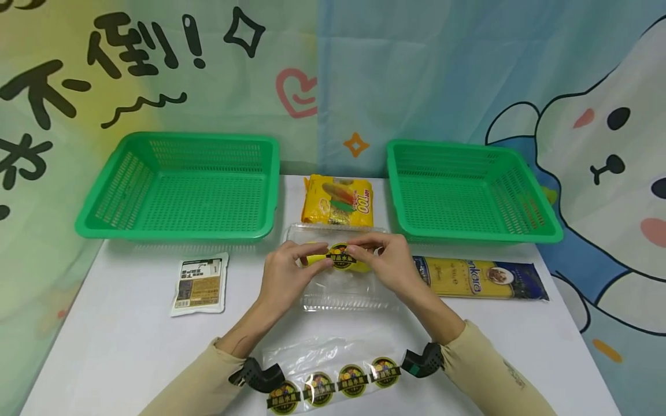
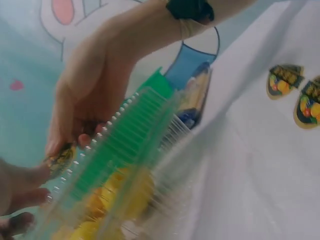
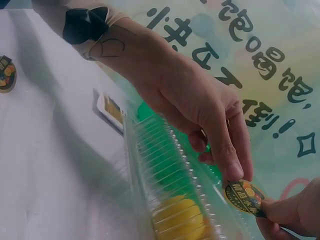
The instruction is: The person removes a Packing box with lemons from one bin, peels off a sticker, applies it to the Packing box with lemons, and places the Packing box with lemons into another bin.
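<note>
1. Both hands are meeting over a clear plastic clamshell box (image 1: 346, 289) lying at the middle of the white tabletop (image 1: 119, 335); yellow contents are showing through its lid.
2. The left hand (image 1: 285, 276) is pinching the left edge of a round black-and-yellow fruit sticker (image 1: 340, 255) between thumb and forefinger. In the right wrist view the thumb tip is pressing on the sticker's rim (image 3: 243, 195).
3. The right hand (image 1: 382, 261) is pinching the sticker's right edge with curled fingertips. The sticker is sitting at the top of the box, between the two hands; whether it is already stuck down cannot be told.
4. In the left wrist view the right hand (image 2: 95, 85) is gripping the sticker (image 2: 61, 156) at the ribbed rim of the clamshell box (image 2: 150, 165).
5. A transparent backing sheet (image 1: 312, 361) is lying at the near edge of the tabletop between the forearms, carrying four more stickers (image 1: 335, 382) in a row.
6. A small beige-and-brown sachet (image 1: 200, 283) is lying flat toward the left edge, well apart from the box.
7. A long blue-and-yellow pasta packet (image 1: 478, 278) is lying toward the right edge, just beside the right hand.
8. A yellow snack bag (image 1: 338, 200) is lying just behind the box, toward the far edge.
9. Two green slotted baskets are standing along the far edge: the left basket (image 1: 179, 185) at the far left corner, the right basket (image 1: 468, 190) at the far right corner, with the snack bag between them.
10. A black strap is circling each wrist over beige sleeves.
</note>
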`<state>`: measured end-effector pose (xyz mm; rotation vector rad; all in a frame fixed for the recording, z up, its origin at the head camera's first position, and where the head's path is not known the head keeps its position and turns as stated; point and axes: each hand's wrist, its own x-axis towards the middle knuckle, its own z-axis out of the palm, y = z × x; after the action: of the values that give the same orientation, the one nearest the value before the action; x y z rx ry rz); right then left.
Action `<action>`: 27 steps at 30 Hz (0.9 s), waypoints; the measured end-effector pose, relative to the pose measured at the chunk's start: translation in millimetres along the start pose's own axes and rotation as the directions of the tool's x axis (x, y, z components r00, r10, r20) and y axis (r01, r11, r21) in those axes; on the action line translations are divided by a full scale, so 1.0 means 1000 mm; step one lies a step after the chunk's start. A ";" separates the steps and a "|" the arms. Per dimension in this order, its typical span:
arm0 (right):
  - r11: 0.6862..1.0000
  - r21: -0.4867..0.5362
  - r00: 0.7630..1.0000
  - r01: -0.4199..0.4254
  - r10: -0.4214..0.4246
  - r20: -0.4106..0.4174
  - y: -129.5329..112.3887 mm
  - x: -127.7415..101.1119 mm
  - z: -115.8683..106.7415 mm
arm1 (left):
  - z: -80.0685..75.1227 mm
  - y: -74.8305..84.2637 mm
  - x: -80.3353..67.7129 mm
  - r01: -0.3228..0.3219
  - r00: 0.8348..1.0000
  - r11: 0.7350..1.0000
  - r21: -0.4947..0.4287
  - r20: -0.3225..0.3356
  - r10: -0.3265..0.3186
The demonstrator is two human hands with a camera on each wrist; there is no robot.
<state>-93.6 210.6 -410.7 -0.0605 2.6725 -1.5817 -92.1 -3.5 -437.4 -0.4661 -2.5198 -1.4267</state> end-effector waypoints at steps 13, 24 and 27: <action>0.982 -0.173 0.997 -0.080 0.074 -0.037 -0.003 0.001 0.010 | 0.009 -0.008 -0.002 -0.015 0.998 0.995 0.099 -0.063 0.022; 0.946 -0.314 0.989 0.076 -0.112 -0.100 0.005 -0.003 0.022 | 0.019 -0.014 -0.007 -0.258 0.922 0.894 0.367 -0.184 0.341; 0.920 -0.360 0.970 0.156 -0.212 -0.122 0.007 -0.004 0.025 | 0.019 -0.012 -0.008 -0.293 0.900 0.865 0.407 -0.187 0.393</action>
<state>-88.1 192.4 -429.0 -0.2106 3.1272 -1.1729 -90.0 5.7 -459.7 -0.5766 -2.2649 -0.7968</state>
